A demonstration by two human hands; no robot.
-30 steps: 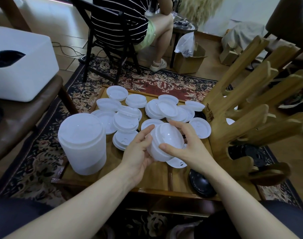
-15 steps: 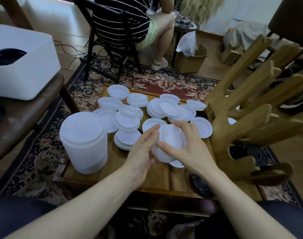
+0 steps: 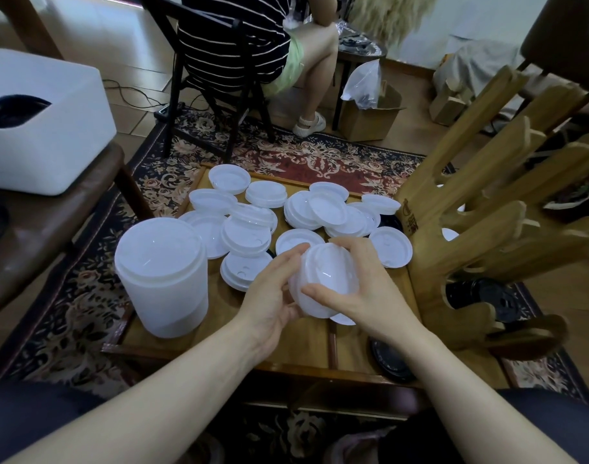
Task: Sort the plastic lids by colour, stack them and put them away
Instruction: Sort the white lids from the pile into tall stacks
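a patterned rug [image 3: 306, 159] covered the floor, and on it stood a low wooden table [image 3: 306, 343] strewn with loose white lids [image 3: 323, 212]. a tall stack of white lids [image 3: 162, 276] stood upright at the table's near left corner. above the middle of the table both hands held a small stack of white lids [image 3: 323, 283], tilted on its side. the left hand [image 3: 273, 296] cupped it from the left, fingers curled round the rim. the right hand [image 3: 366, 289] gripped it from the right, thumb across the near face and fingers bent over the top. a wooden rack [image 3: 480, 229] with slanted arms stood at the table's right, touching its edge, with black lids [image 3: 490, 293] low inside it. one black lid [image 3: 390, 360] lay at the table's near edge. beyond the table a person sat on a black chair [image 3: 219, 78].
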